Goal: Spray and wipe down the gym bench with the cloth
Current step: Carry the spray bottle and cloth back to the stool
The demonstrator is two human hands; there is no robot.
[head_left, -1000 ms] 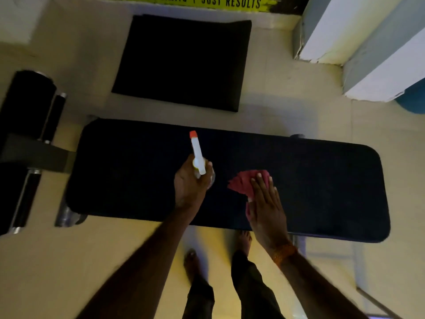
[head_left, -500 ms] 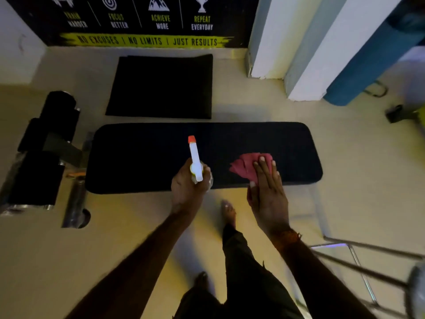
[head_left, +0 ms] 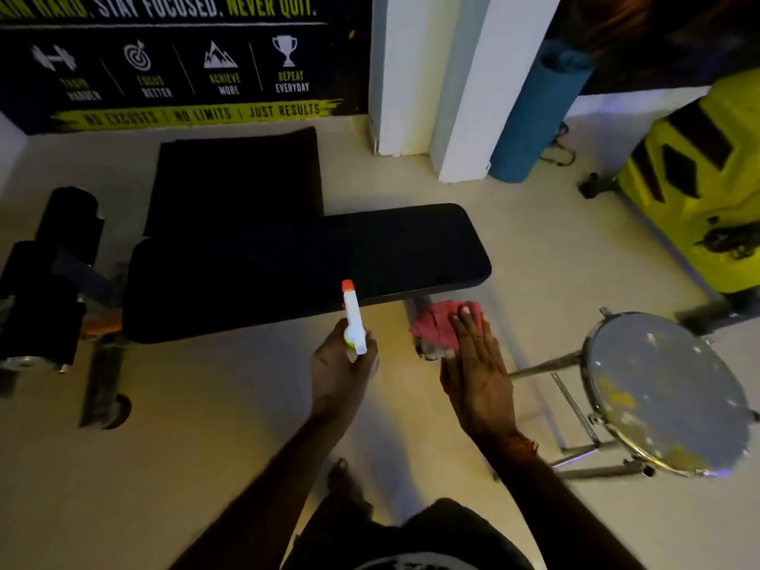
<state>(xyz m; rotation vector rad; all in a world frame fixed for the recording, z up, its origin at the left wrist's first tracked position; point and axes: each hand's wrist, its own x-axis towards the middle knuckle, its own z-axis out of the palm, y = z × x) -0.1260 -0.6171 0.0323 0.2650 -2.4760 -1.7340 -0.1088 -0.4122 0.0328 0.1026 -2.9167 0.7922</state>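
At 12 o'clock from my feet, both hands are raised above the floor, just short of the near edge of the bench. My left hand is curled round the spray bottle; the bottle is white, stands nearly upright, and its orange tip points to 12 o'clock, overlapping the bench edge in the view. My right hand lies at 3 o'clock from the left hand, apart from it. Its fingers are straight and pressed together, laid flat over the cloth. The cloth is red and bunched, and shows past the fingertips and again at the thumb side of the palm; the thumb itself is hidden. The cloth is off the pad, in front of the metal bench leg.

The bench pad is black and runs from 9 o'clock to 1 o'clock. Black roller pads sit at its 9 o'clock end. A black floor mat lies beyond the bench at 12 o'clock. A metal stool with a paint-flecked round seat stands at 3 o'clock from my right hand. A rolled blue mat leans by the white pillar at 1 o'clock.
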